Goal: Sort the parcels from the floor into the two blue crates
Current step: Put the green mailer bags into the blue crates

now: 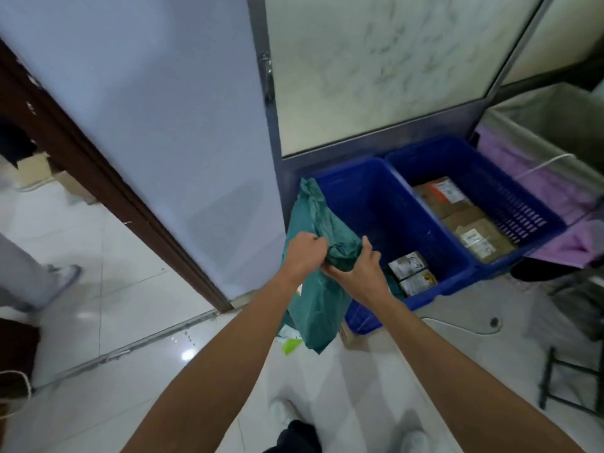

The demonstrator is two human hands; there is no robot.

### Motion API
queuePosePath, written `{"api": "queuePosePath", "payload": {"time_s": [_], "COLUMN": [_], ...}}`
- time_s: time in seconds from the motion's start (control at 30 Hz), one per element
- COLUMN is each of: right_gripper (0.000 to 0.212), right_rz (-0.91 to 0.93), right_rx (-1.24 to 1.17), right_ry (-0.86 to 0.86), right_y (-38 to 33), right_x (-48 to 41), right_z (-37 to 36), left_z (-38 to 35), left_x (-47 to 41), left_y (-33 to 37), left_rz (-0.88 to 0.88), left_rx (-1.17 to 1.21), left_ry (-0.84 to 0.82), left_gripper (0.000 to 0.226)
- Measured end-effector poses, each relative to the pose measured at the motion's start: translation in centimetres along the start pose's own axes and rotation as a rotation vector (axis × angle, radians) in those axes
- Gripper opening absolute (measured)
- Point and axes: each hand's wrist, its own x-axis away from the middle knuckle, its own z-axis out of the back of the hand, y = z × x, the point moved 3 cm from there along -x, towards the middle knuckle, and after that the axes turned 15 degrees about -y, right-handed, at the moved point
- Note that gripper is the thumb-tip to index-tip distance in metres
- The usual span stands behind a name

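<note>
Crumpled teal plastic mailer bag (318, 308), long axis near upright, left hand (305, 253) and right hand (358, 273) grips clenched on its middle

A soft teal-green parcel (318, 305) of crumpled plastic hangs roughly upright at the centre of the frame, in front of the near-left corner of the left blue crate (359, 197). It is gripped at its bunched middle by the left hand (304, 253) and the right hand (356, 273). The two crates stand side by side, touching, right of centre: the left one holds two small silvery packets (412, 273) at its near end (the rest shows bare bottom), and the slot-walled right blue crate (510, 194) holds brown cardboard boxes (464, 220) with white labels.
</note>
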Motion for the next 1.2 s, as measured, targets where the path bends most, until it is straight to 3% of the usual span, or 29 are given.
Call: {"api": "queuePosePath", "payload": {"time_s": [0.23,0.4,0.57,0.7,0.83,0.9,1.2], "right_gripper": [0.114,0.115,0.107,0.098,0.092,0.093,0.096], "right_rz": [0.046,0.035,0.036,0.03,0.008,-0.012,-0.05], "right_rx": [-0.033,-0.147,-0.092,0.008,0.022,-0.019,-0.334], "right_ry": [0.18,0.261,0.367,0.418,0.47,0.487,0.539], "right_y": [4.9,9.1,13.1,14.9,16.1,16.9,18.1], "right_x": [3.5,6.2,8.4,9.1,8.3,7.3,-1.1], "right_z": [10.7,18.5,26.7,31.7,36.0,37.9,46.7], "left_z": [-8.8,-16.0,-22.9,-26.6,-29.2,-30.2,-32.3], "left_x": [1.8,3.1,3.6,1.6,-0.7,-1.5,-11.0], "left_y": [10.3,16.9,22.7,24.9,26.4,27.0,26.4], "left_rz": [-0.143,-0.231,-0.268,-0.256,-0.249,-0.249,-0.077], "left_rx": [0.01,-0.04,0.055,0.177,0.103,0.084,-0.107], "left_ry": [0.047,0.038,-0.005,-0.058,-0.081,-0.105,-0.124], "left_gripper": [0.037,0.043,0.035,0.018,0.041,0.049,0.03]}}
